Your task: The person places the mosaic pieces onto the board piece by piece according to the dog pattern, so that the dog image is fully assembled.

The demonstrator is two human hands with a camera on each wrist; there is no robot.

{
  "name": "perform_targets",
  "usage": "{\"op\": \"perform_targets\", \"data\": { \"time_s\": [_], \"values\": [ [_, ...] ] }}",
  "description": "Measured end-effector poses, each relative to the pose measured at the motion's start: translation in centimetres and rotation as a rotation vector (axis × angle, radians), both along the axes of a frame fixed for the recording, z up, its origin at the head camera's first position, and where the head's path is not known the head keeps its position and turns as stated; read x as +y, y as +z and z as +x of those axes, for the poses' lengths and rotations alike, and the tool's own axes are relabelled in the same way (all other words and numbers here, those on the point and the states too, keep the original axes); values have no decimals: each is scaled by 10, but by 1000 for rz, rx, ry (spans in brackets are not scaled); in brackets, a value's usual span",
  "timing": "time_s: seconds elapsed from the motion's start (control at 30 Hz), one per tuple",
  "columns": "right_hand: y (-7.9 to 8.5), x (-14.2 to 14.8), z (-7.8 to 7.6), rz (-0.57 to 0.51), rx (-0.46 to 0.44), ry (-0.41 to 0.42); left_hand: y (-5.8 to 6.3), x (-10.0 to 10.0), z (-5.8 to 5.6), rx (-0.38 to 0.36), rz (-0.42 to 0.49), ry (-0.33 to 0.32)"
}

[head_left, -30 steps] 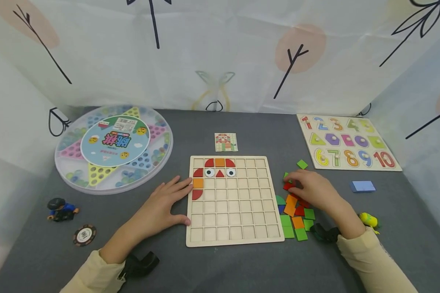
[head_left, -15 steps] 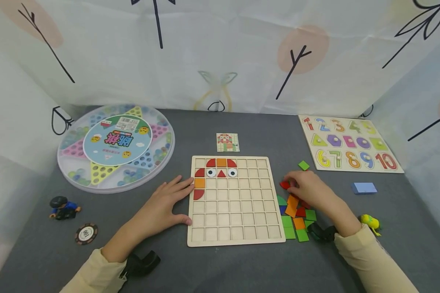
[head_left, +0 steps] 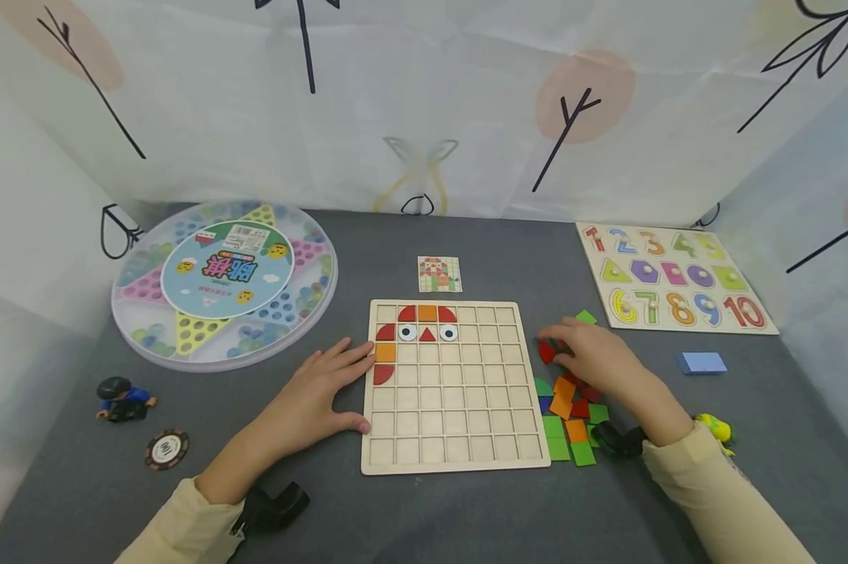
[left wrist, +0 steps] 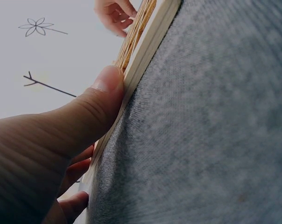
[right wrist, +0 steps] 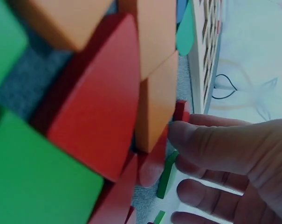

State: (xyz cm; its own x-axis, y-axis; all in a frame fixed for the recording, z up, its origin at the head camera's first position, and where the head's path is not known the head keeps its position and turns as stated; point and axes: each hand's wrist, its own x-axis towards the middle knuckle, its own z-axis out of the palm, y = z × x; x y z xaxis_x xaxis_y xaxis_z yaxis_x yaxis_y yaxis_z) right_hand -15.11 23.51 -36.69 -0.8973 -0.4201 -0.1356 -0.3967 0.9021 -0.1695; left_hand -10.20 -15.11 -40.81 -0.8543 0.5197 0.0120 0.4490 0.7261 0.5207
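My left hand [head_left: 318, 399] lies spread along the left edge of a wooden grid board [head_left: 459, 423], its fingertips and thumb touching the frame. In the left wrist view the thumb presses the board's side. Red and orange tiles and two eye tiles [head_left: 407, 333] sit in the board's upper left cells. Right of the board, my right hand [head_left: 596, 356] pinches a small red tile [head_left: 546, 352] between index finger and thumb; the fingers partly cover it. Just below lies a pile of green, orange [head_left: 562, 397], red and blue tiles, seen close in the right wrist view.
A small pattern card [head_left: 439, 274] lies behind the board. At the back left is a round Chinese checkers set [head_left: 226, 282], with a toy figure [head_left: 124, 399] and a chip [head_left: 166, 450] before it. A number puzzle [head_left: 671, 274], blue block [head_left: 702, 363] and yellow toy [head_left: 713, 427] are on the right.
My right hand has drawn the red tile away from the pile, leftward toward the board. The left hand stays at the board's edge; the view has shifted slightly.
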Motion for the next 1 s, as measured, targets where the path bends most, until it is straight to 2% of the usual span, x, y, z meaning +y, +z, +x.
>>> {"op": "perform_targets", "data": {
  "time_s": [0.33,0.5,0.6,0.7,0.87,1.0],
  "values": [
    [2,2,-9,54,21,26,0,-1,0,-4,5,0],
    [12,-7,-11,-37,54,42,-1,-1,1,-3,8,3],
    [19,-29,-11,-114,65,75,-1,-1,1,2,8,3],
    [25,-65,-13,-136,65,136,-1,-1,1,3,7,7],
    [24,-124,-15,-52,45,221,-1,-2,2,0,15,1],
    [20,-155,-18,31,41,247,-1,-1,1,2,17,-2]
  ]
}}
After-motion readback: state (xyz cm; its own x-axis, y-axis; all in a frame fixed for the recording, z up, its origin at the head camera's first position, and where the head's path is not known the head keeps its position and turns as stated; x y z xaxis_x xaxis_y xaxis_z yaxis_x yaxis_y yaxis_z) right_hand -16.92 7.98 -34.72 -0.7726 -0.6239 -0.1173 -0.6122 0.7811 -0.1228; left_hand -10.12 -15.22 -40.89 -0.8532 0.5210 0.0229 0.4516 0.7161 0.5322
